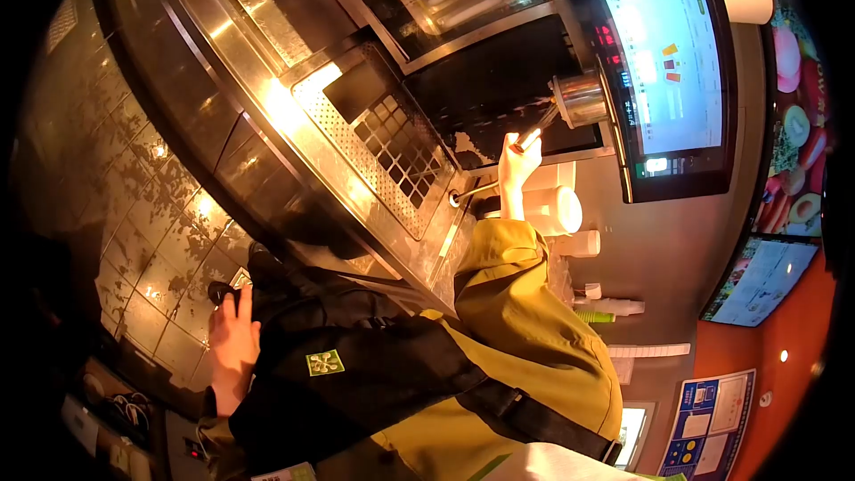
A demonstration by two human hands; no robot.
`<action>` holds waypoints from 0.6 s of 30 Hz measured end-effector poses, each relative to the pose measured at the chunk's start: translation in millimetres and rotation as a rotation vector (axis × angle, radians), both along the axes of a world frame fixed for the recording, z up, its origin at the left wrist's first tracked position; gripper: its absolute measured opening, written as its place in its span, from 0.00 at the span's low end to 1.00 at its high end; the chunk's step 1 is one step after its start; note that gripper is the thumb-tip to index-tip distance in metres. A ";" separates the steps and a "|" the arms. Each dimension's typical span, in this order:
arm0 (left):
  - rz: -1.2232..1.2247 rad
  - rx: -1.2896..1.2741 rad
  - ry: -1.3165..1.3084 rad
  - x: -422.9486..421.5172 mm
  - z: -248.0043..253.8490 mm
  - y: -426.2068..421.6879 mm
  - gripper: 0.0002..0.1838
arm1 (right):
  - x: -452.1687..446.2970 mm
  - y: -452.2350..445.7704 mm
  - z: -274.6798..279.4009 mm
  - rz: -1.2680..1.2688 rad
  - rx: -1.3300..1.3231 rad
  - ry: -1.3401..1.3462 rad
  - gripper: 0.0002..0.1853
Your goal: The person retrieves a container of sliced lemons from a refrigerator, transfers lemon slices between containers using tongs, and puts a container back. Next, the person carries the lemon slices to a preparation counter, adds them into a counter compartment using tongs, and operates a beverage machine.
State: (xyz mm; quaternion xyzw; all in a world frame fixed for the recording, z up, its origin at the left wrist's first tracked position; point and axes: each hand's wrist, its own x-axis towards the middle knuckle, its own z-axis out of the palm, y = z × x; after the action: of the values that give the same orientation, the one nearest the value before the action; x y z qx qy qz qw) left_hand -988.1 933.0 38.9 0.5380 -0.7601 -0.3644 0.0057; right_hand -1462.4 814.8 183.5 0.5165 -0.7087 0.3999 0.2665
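Note:
The view lies on its side, with the floor at the left. My right hand [519, 165], in a mustard-yellow sleeve, is closed round a slim utensil [533, 136]; its exact kind is unclear. The utensil's upper part lies against or beside a round metal container [581, 100]. Below the wrist, a thin rod with a round end [455, 199] runs over the counter edge; whether it touches my hand cannot be told. My left hand [234, 347] hangs low beside my black apron [356, 392], fingers stretched out, nothing visible in it.
A metal counter with a perforated drain grate [401, 156] runs in front of me. White containers [559, 210] stand beside my right forearm. A lit screen [663, 53] is mounted above the metal container. The tiled floor [160, 276] has wet-looking dark patches.

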 end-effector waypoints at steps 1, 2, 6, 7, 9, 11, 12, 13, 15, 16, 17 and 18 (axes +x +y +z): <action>-0.029 0.026 0.026 -2.2 -0.3 1.3 0.35 | 0.1 -0.5 -2.8 -0.003 0.009 0.006 0.09; -0.034 0.009 0.033 -2.9 -0.3 3.5 0.35 | 0.6 -0.5 -4.5 -0.006 0.017 0.012 0.09; -0.033 -0.052 0.060 -0.7 -4.3 9.5 0.36 | 6.0 0.0 -8.7 -0.018 0.023 0.020 0.08; -0.023 -0.042 0.056 1.5 -3.6 8.8 0.36 | 5.9 0.1 -11.9 -0.045 0.037 0.027 0.08; -0.003 -0.065 0.034 6.7 -1.0 8.6 0.34 | 5.7 0.0 -19.5 -0.095 0.049 0.047 0.08; 0.027 -0.075 0.026 12.8 3.1 7.8 0.32 | 9.6 3.9 -19.0 -0.100 0.051 0.034 0.08; 0.043 -0.079 0.020 16.4 6.0 6.9 0.32 | 14.6 5.6 -17.3 -0.102 0.053 0.026 0.08; 0.067 -0.054 0.015 18.8 11.4 5.3 0.30 | 20.9 6.6 -14.0 -0.080 0.027 0.037 0.09; 0.084 -0.097 0.037 23.9 5.6 7.9 0.30 | 20.9 8.4 -13.5 -0.061 0.029 0.043 0.08; 0.091 -0.119 0.048 25.8 3.7 9.3 0.29 | 23.1 9.6 -12.3 -0.052 0.030 0.046 0.08; 0.093 -0.101 0.057 26.3 4.8 9.9 0.29 | 20.0 10.6 -14.8 -0.070 0.045 0.039 0.08; 0.095 -0.084 0.066 27.1 7.3 11.2 0.29 | 17.7 11.9 -16.6 -0.088 0.059 0.032 0.08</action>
State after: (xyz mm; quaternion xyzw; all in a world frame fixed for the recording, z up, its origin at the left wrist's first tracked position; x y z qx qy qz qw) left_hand -960.9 944.2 46.2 0.5605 -0.7477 -0.3491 0.0705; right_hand -1444.7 826.7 166.9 0.4987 -0.7380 0.3582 0.2799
